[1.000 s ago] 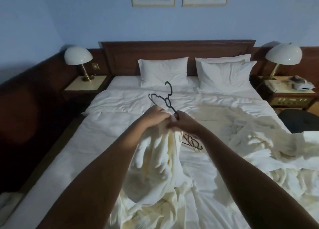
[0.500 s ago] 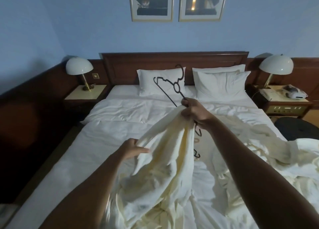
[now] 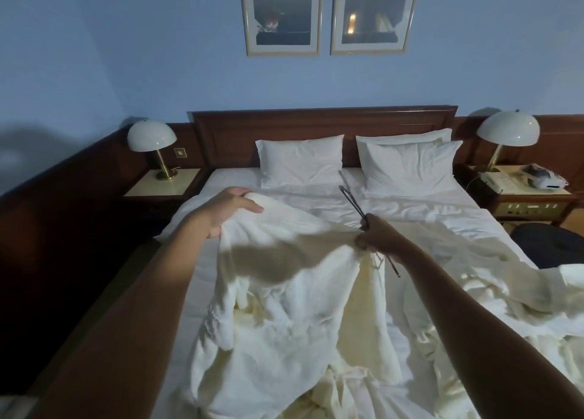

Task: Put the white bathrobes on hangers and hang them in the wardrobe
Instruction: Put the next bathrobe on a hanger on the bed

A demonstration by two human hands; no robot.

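White terry cloth fills the middle of the bed [image 3: 240, 181]: a bathrobe [image 3: 284, 292] is stretched between two raised hands above the duvet, its lower part trailing down onto the bedding. The left hand [image 3: 226, 211] holds one upper edge of the robe on the bed's left side, thumb under the fold and fingers [image 3: 252, 208] lying loosely over it. The right hand [image 3: 377, 238], nearer the bed's middle, is closed round both a bunch of robe fabric and a black wire hanger [image 3: 354, 205], whose thin frame slants up toward the pillows [image 3: 300, 161] and pokes out below the fist. A second bathrobe [image 3: 474, 276] lies crumpled on the bed's right half. No wardrobe shows.

The step in hand seems to be finding the robe's neck and shoulders so the hanger can go in. To do it well, the left hand should likely keep the edge taut and work along to the collar, while the right lets go of the cloth but not the hanger, then feeds one hanger arm into a shoulder, followed by the other. The thick fabric is heavy and floppy, so the collar needs support until both shoulders sit on the frame; otherwise the robe will probably slide off one side.
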